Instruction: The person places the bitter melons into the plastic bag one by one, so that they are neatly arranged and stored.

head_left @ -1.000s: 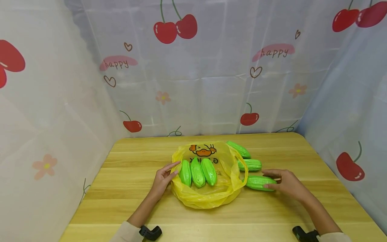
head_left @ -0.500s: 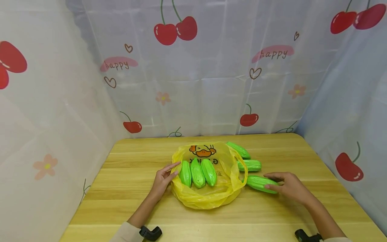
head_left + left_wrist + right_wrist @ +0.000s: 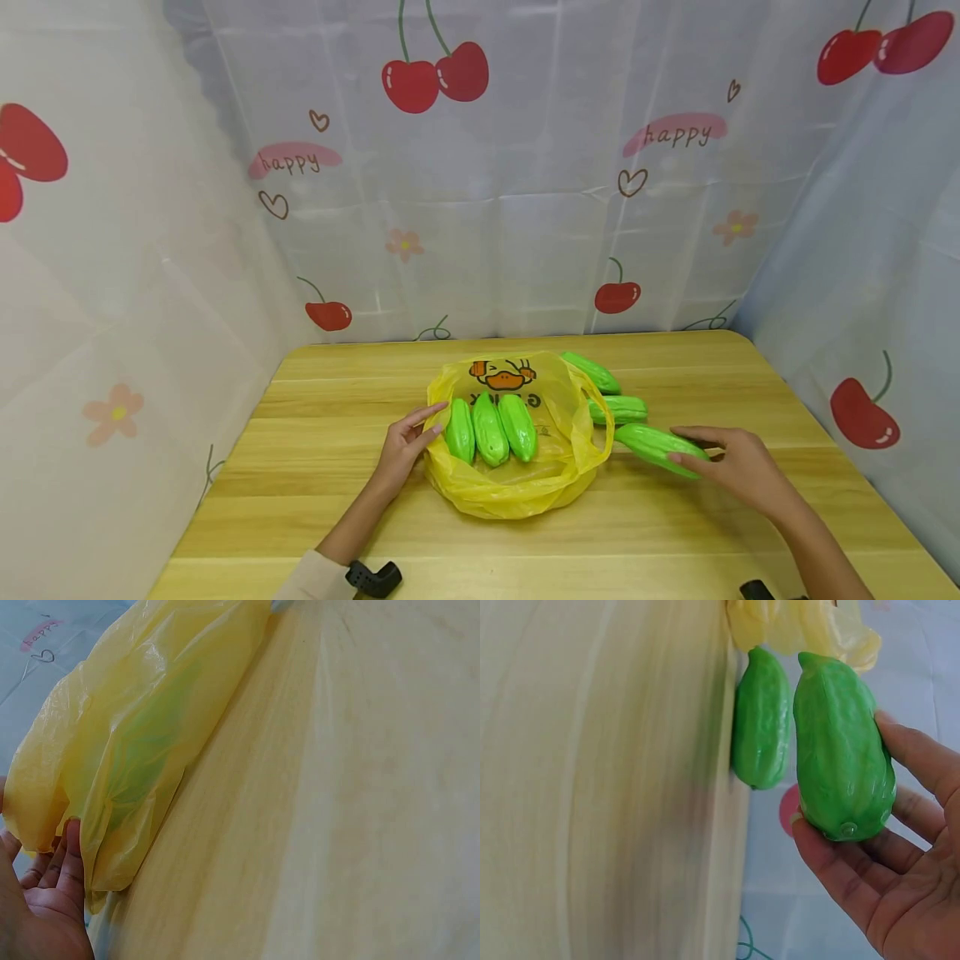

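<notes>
Green gourd [image 3: 656,446], lower right of frame: probably handling light, stiff, slick; right hand [image 3: 742,468] gripping its blunt end, likely suiting it. Left hand [image 3: 402,450]: fingers pinching yellow bag [image 3: 510,497], lower centre.

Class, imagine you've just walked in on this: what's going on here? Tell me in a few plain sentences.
A person's left hand holds the left edge of an open yellow bag. The right hand grips a green gourd, held up off the table to the right of the bag. Three more gourds lie side by side inside the bag. Two further gourds rest on the table, by the bag's right side.
</notes>
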Tool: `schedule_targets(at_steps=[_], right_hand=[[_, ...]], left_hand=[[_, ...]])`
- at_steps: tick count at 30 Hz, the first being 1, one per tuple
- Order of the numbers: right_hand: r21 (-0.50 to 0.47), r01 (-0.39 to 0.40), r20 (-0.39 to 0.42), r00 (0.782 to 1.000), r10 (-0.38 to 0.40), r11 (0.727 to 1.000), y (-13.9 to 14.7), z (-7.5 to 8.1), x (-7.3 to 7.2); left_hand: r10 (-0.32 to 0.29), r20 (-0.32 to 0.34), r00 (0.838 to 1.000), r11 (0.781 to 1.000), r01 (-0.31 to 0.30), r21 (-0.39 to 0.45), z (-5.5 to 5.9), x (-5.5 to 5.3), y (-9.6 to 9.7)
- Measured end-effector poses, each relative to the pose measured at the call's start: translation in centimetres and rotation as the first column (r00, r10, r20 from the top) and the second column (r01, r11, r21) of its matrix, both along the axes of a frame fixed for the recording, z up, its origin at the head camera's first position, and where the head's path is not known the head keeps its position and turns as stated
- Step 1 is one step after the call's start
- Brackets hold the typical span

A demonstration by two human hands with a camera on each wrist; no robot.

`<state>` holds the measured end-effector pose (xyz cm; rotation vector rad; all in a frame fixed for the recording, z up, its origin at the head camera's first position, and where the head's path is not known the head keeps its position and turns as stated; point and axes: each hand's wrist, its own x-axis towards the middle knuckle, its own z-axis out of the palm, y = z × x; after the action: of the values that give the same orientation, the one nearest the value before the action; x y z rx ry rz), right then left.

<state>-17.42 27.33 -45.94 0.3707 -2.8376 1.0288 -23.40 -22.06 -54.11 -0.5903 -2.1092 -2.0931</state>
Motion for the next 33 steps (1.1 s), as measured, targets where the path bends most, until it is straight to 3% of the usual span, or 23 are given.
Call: schedule_targets(at_steps=[7,16,23,33], right_hand=[[-0.009,0.079,-0.025,0.997,-0.08,0.997,-0.2,1.4,1.1],[-0.119,0.09,-0.061,0.993,-0.098,0.989,-0.9,3.2,2.6],[-0.167,0.106,-0.132,0.983,-0.129,0.98,-2.0,3.8,3.3],[-0.194,0.138,-0.117,0.98,-0.162,0.971,-3.9,4.3,3.8]], left_hand=[[-0.001,0.002,1.0,1.0,0.001,0.008,-0.2,0.0,0.1],[-0.004,-0.023,1.0,1.0,0.004,-0.017,-0.1,-0.1,-0.1],[-0.01,-0.03,1.0,1.0,0.01,-0.022,0.2,-0.2,-0.1],[-0.009,-0.028,1.0,1.0,0.008,-0.013,-0.1,-0.1,-0.1]])
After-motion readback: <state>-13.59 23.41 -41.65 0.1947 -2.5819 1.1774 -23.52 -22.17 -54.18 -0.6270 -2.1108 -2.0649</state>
